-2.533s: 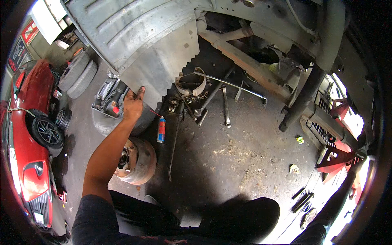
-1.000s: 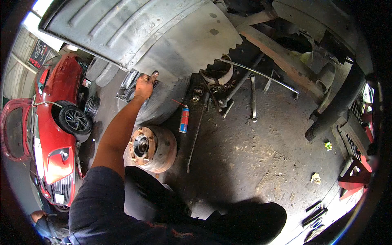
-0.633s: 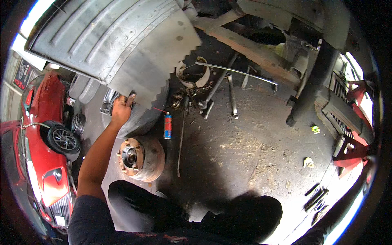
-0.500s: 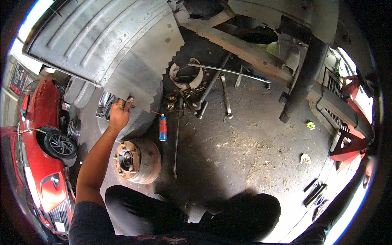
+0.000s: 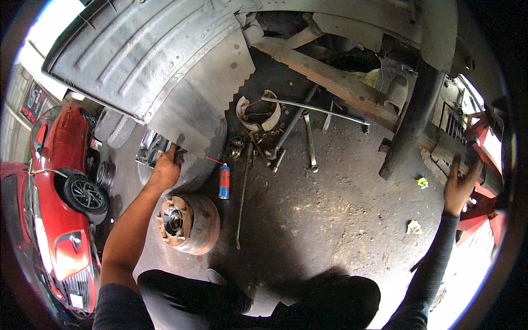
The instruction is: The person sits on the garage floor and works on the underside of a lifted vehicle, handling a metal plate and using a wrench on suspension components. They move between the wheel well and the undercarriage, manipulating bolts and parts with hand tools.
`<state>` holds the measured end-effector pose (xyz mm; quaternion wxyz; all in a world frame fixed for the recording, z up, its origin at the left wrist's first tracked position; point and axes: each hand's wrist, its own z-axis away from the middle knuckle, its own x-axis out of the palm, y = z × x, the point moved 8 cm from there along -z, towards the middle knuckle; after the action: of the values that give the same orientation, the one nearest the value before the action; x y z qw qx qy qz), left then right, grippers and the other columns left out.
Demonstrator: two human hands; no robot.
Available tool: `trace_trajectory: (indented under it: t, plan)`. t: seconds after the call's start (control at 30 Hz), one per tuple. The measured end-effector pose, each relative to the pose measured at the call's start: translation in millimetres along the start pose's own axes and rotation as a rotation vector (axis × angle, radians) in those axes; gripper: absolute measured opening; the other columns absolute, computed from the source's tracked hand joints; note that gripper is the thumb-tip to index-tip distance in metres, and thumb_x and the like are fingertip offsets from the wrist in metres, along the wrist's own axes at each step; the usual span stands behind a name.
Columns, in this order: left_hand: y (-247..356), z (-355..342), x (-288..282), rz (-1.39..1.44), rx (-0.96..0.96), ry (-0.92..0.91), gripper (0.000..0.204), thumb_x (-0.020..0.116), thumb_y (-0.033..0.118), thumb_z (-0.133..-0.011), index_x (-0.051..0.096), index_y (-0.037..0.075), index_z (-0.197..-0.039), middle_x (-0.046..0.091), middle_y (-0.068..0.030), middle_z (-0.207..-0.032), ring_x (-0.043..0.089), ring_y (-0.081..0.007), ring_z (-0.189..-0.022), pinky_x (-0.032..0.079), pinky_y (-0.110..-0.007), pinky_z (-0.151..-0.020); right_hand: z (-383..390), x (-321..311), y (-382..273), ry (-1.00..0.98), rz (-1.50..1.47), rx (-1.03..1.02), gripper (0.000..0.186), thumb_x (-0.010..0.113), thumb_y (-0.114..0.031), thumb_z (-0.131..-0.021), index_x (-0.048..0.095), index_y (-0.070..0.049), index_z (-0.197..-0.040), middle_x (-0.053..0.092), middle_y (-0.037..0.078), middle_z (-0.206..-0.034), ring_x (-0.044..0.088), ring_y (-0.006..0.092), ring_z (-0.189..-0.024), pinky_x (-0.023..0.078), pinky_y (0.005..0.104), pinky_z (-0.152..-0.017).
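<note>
Metal panel [image 5: 203, 93] — grey, dark-spotted

A vehicle repair workshop is indicated. Over the stained floor [image 5: 341, 225] are spread a wrench [image 5: 311, 144], brake shoes [image 5: 273, 117], a spray can [image 5: 224, 186] and a rusty wheel drum [image 5: 202, 225]. Above it, a grey ribbed panel [image 5: 137, 60] and frame rail [image 5: 330, 82] are exposed; to the left, a red car [image 5: 48, 209] and loose tyres [image 5: 122, 132] are seen.

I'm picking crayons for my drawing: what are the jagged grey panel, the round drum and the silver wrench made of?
The panel could be dull metal or plastic: it's smooth, grey and smudged. The drum looks like rough metal, probably iron, with brown rust. The wrench seems polished steel: it shines.
</note>
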<state>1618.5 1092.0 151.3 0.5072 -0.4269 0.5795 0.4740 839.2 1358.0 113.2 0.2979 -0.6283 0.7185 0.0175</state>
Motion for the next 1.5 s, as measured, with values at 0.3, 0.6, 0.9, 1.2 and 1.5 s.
trace_trajectory:
  t: [0.3, 0.6, 0.9, 1.2, 1.5]
  plan:
    - [114.9, 28.1, 66.4, -0.235, 0.390, -0.427, 0.078, 0.059, 0.053, -0.097, 0.039, -0.004, -0.146, 0.061, -0.0366, -0.120, 0.062, -0.0519, -0.112, 0.052, -0.054, -0.093, -34.2, 158.8, 26.0, -0.728, 0.561, -0.259, 0.025, 0.050, -0.023, -0.102, 0.063, -0.012, -0.121, 0.064, 0.015, -0.120, 0.066, 0.0379, -0.106, 0.054, 0.0497, -0.085]
    - [285.6, -127.6, 19.5, -0.381, 0.546, 0.042, 0.055, 0.061, 0.032, -0.094, 0.053, 0.001, -0.138, 0.058, -0.0245, -0.136, 0.052, -0.0387, -0.132, 0.045, -0.047, -0.109, -40.3, 139.1, 5.3, -0.606, 0.513, -0.137, 0.031, 0.053, -0.040, -0.097, 0.067, -0.012, -0.097, 0.073, 0.016, -0.096, 0.072, 0.0383, -0.086, 0.057, 0.0524, -0.074]
    - [213.8, -312.6, 27.4, -1.133, 0.162, 0.064, 0.047, 0.050, 0.021, -0.099, 0.055, 0.004, -0.142, 0.043, -0.0173, -0.157, 0.037, -0.0309, -0.148, 0.027, -0.041, -0.122, -44.0, 122.6, -17.4, -0.586, 0.540, 0.021, 0.037, 0.051, -0.044, -0.098, 0.067, -0.012, -0.105, 0.072, 0.019, -0.105, 0.069, 0.0418, -0.097, 0.054, 0.0548, -0.081]
    - [169.0, -372.9, -13.4, -0.502, 0.127, 0.331, 0.048, 0.052, 0.026, -0.099, 0.053, 0.000, -0.139, 0.057, -0.0221, -0.140, 0.058, -0.0355, -0.128, 0.045, -0.043, -0.108, -43.9, 123.2, -14.6, -0.577, 0.584, 0.020, 0.034, 0.051, -0.042, -0.097, 0.070, -0.015, -0.107, 0.073, 0.018, -0.107, 0.070, 0.0411, -0.095, 0.056, 0.0525, -0.080]
    - [175.3, -395.5, -16.0, -0.205, 0.090, 0.355, 0.038, 0.063, 0.030, -0.093, 0.065, 0.004, -0.121, 0.069, -0.0249, -0.118, 0.064, -0.0419, -0.116, 0.049, -0.046, -0.103, -44.1, 123.9, -4.9, -0.639, 0.535, 0.185, 0.050, 0.060, -0.049, -0.090, 0.069, -0.005, -0.112, 0.070, 0.027, -0.112, 0.066, 0.0454, -0.106, 0.052, 0.0539, -0.089]
